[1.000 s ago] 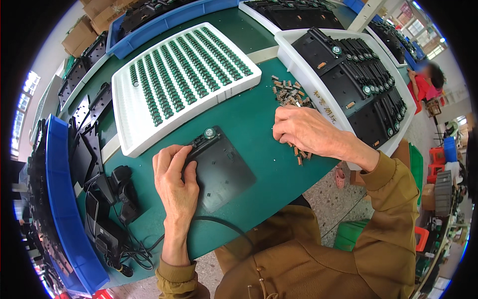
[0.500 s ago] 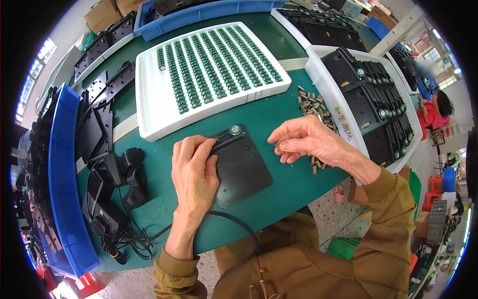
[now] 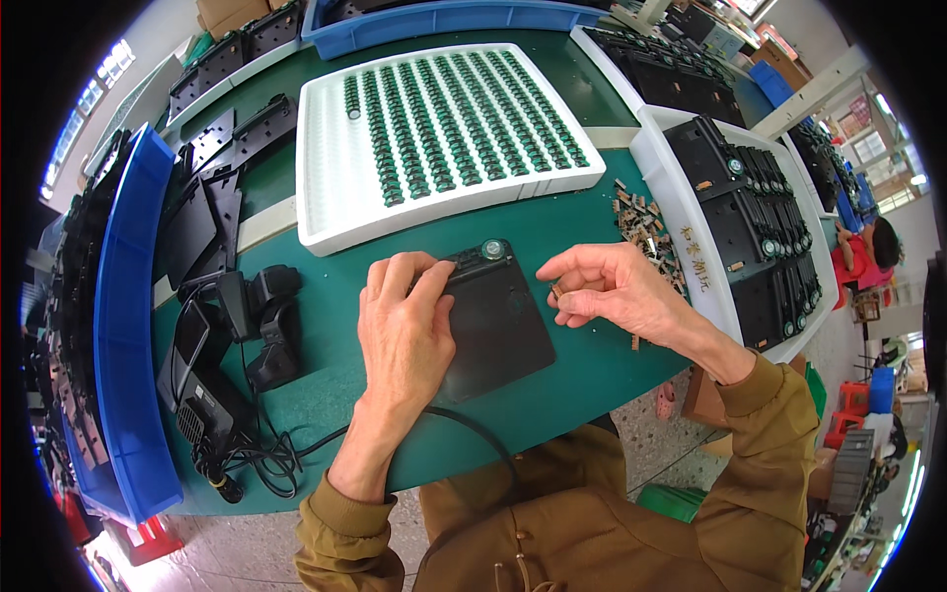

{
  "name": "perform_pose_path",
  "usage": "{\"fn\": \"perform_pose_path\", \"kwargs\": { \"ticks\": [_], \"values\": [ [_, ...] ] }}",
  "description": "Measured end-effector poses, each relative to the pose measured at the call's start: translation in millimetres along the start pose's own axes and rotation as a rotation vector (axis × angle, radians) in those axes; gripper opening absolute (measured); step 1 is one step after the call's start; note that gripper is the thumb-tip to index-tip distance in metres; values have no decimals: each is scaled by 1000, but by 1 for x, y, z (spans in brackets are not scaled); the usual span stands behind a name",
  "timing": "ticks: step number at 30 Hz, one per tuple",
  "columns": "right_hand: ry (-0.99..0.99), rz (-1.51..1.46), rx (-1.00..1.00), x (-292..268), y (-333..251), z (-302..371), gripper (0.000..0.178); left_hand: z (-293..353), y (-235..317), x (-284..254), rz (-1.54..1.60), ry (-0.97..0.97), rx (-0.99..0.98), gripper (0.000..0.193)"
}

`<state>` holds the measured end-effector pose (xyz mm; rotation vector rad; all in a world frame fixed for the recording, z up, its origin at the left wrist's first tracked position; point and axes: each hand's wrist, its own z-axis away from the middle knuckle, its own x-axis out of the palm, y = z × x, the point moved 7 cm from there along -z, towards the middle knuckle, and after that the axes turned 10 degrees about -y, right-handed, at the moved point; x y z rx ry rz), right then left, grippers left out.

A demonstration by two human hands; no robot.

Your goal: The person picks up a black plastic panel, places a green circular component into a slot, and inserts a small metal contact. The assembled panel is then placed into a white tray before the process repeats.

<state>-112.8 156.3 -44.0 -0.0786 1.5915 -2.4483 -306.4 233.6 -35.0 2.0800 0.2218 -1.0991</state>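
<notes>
A flat black plastic panel [image 3: 498, 335] lies on the green table in front of me, with a round silvery-green disc [image 3: 493, 250] at its top edge. My left hand [image 3: 404, 321] grips the panel's upper left edge, fingers bent and closed together over the raised strip there. To the right of the panel, a little apart from it, my right hand [image 3: 612, 291] is closed in a pinch. A small brown part [image 3: 556, 292] shows between its thumb and fingertips. Many similar small brown parts [image 3: 646, 232] lie in a loose pile just beyond this hand.
A white foam tray [image 3: 326, 222] with rows of green-and-black round pieces stands beyond the panel. At right, a white bin [image 3: 705, 306] holds black panels with discs. Black devices with cables [image 3: 222, 405] and a blue bin [image 3: 133, 326] are at left. A person [image 3: 868, 259] sits far right.
The whole view has shifted, so the table's things appear farther right. My right hand is slightly nearer the panel, and its small brown part shows more clearly. The left hand keeps its place on the panel.
</notes>
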Motion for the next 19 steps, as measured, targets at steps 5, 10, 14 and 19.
{"fn": "perform_pose_path", "kwargs": {
  "ticks": [5, 10, 14, 19],
  "values": [
    [62, 160, -108, 12, -5, -7, 21, 0, -1, 2, 5, 1, -2, 32],
    [151, 464, -304, 27, -19, -13, 16, 2, -5, 5, 1, 2, 18, 36],
    [216, 539, -294, 29, -16, -15, 17, 1, -2, 4, 0, 2, 16, 36],
    [226, 496, -134, 25, -3, -20, 18, 2, -4, 5, 9, -19, 2, 35]
  ]
}}
